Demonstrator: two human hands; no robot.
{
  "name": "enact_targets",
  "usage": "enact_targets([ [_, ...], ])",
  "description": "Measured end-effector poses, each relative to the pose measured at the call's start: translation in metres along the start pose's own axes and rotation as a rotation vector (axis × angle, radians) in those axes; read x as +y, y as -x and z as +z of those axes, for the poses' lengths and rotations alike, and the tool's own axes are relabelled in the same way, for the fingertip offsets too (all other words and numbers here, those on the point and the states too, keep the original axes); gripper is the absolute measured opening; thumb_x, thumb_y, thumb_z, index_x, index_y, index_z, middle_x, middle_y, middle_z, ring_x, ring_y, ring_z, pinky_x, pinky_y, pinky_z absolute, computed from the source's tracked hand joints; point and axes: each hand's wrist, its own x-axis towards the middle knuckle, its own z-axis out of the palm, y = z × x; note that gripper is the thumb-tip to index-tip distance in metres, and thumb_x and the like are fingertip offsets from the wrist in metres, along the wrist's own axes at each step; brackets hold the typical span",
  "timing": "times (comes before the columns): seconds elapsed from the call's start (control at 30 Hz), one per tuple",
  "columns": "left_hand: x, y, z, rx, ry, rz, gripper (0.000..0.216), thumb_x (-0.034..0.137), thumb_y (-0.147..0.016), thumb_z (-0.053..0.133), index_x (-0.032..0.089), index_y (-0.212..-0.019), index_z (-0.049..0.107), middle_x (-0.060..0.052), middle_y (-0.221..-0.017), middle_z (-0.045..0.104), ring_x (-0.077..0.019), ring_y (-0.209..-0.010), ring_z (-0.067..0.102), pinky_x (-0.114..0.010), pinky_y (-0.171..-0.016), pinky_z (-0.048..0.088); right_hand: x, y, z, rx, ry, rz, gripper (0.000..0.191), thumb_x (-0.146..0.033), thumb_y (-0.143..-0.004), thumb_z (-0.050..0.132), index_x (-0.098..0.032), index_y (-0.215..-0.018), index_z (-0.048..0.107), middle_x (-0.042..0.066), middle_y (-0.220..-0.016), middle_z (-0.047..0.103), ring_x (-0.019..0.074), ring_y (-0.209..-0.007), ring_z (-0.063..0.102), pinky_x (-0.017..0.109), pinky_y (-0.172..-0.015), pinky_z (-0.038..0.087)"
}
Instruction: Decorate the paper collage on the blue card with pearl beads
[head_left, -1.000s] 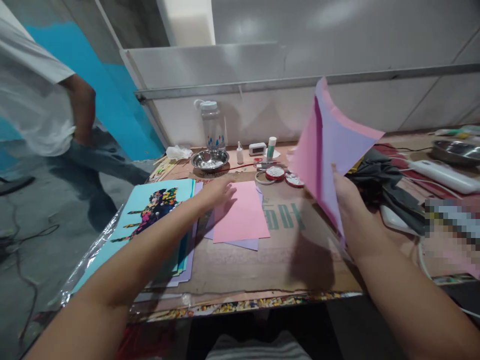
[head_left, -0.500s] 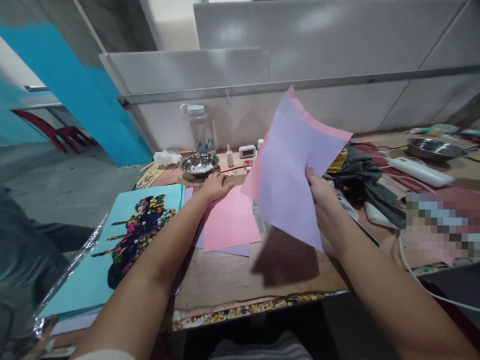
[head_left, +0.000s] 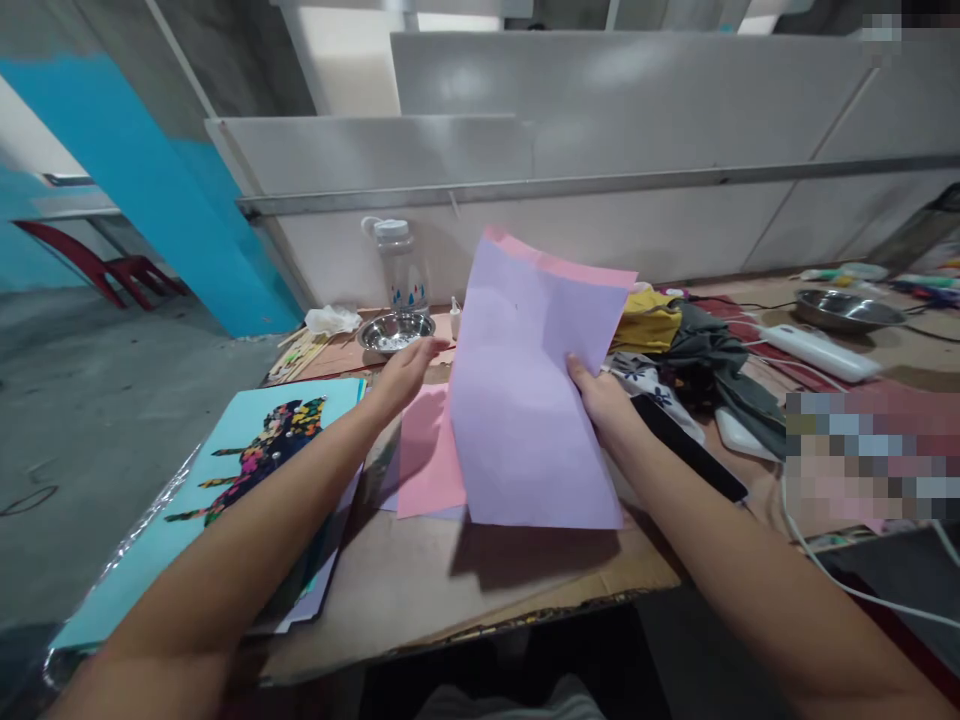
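Note:
My right hand (head_left: 600, 395) grips the right edge of two sheets held together above the table: a lilac sheet (head_left: 525, 400) in front and a pink sheet (head_left: 570, 265) behind it, showing along the top. My left hand (head_left: 401, 370) hovers with fingers stretched out just left of those sheets, above a pink sheet (head_left: 424, 455) that lies flat on the brown cardboard table top (head_left: 420, 580). A lilac sheet peeks out under the flat pink one.
A light-blue card with a colourful animal picture (head_left: 255, 455) lies at the left on a paper stack. At the back stand a steel bowl (head_left: 396, 330), a clear water bottle (head_left: 397, 265) and a small glue bottle. Dark and yellow cloths (head_left: 697, 350), a white device (head_left: 814, 350) and another steel bowl (head_left: 847, 308) lie right.
My right hand has swung the lilac and pink sheets left and down toward the table's middle, turning them to face me. My left hand lifted off the flat pink sheet. A person at left has left view.

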Motion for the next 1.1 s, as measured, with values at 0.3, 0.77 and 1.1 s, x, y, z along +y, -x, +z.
enact_targets([
  [0.3,0.038,0.107,-0.011,0.024,0.149,0.022,0.022,0.041,-0.092,0.061,0.020,-0.096,0.057,-0.004,-0.098,0.059,-0.0178,-0.097,0.059,-0.030,-0.089,0.047,0.007,0.006,0.008,0.005,0.038,-0.049,0.057,-0.056,-0.088,0.060,-0.012,-0.124,0.066,0.015,-0.126,0.068,0.0283,-0.117,0.065,0.040,-0.103,0.049],
  [0.77,0.013,0.118,0.005,-0.176,0.333,-0.127,0.022,0.023,-0.087,0.054,0.022,-0.105,0.067,-0.008,-0.120,0.062,-0.0249,-0.120,0.055,-0.042,-0.106,0.040,0.007,0.019,0.015,0.042,0.027,-0.118,0.062,-0.059,-0.086,0.061,-0.013,-0.128,0.060,0.016,-0.134,0.063,0.0288,-0.122,0.062,0.042,-0.107,0.047],
  [1.1,0.010,0.121,0.001,-0.243,0.538,-0.364,0.029,0.034,-0.074,0.077,0.019,-0.098,0.074,-0.008,-0.105,0.072,-0.0264,-0.106,0.064,-0.041,-0.098,0.049,0.024,0.016,0.019,0.013,0.243,-0.189,0.061,-0.058,-0.088,0.056,-0.014,-0.130,0.059,0.018,-0.126,0.067,0.0293,-0.117,0.065,0.046,-0.103,0.048],
])
